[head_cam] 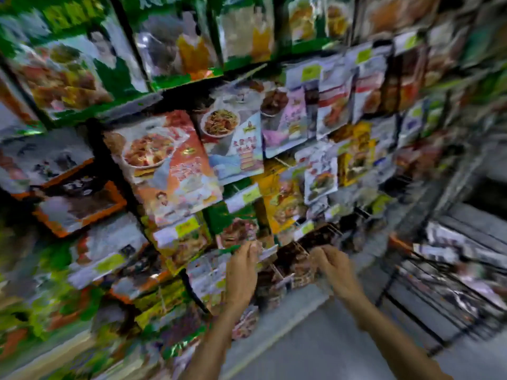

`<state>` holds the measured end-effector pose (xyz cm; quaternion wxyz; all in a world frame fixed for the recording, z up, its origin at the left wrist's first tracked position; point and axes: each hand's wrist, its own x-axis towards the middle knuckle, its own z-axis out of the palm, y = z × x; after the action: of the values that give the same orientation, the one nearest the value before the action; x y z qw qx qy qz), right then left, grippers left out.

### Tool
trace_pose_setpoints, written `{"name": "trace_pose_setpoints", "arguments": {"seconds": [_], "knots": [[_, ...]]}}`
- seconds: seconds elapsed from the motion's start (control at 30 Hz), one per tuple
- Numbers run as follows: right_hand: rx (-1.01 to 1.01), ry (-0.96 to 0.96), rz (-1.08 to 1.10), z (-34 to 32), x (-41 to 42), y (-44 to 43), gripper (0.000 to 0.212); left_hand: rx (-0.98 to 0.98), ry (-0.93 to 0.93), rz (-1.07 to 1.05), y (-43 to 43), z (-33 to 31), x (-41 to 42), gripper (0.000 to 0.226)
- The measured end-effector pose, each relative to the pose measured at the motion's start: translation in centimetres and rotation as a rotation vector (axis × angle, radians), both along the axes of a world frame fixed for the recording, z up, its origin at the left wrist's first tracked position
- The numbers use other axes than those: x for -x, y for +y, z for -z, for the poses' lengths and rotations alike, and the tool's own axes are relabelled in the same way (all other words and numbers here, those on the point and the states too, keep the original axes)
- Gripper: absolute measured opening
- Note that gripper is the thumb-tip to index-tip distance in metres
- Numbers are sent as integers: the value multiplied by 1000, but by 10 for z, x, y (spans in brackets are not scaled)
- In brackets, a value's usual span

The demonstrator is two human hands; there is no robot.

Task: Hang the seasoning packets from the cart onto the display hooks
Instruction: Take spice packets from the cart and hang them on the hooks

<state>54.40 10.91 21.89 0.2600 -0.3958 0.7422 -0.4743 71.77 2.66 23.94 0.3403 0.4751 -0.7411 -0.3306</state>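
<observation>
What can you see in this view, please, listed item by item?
seasoning packets: many, mixed colours, hanging across the display wall
dark brown packets: several, lower row, between the hands
price tags: several, yellow-green, among the packets
cart: one, black wire, at right, holding more packets
floor: grey, below the display
left hand: one, raised to the lower row; grip too blurred to tell
right hand: one, fingers curled at the dark brown packets; grip too blurred to tell

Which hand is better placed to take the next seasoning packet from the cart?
Likely the right hand: the cart stands on its side, while the left hand is farther from it.
</observation>
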Motion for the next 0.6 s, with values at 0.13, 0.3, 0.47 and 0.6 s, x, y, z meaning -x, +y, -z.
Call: {"name": "trace_pose_setpoints", "arguments": {"seconds": [0.13,0.3,0.47,0.6], "knots": [[-120,-14,210,42,85,79,26,-204,3,143,35,42,93,24],[-238,-18,354,77,164,167,31,-395,-25,247,81,96,192,31],[-347,-111,467,99,224,219,19,-441,-143,376,109,128,269,28],[-313,-158,542,105,269,229,16,-473,-227,502,110,130,329,20]]}}
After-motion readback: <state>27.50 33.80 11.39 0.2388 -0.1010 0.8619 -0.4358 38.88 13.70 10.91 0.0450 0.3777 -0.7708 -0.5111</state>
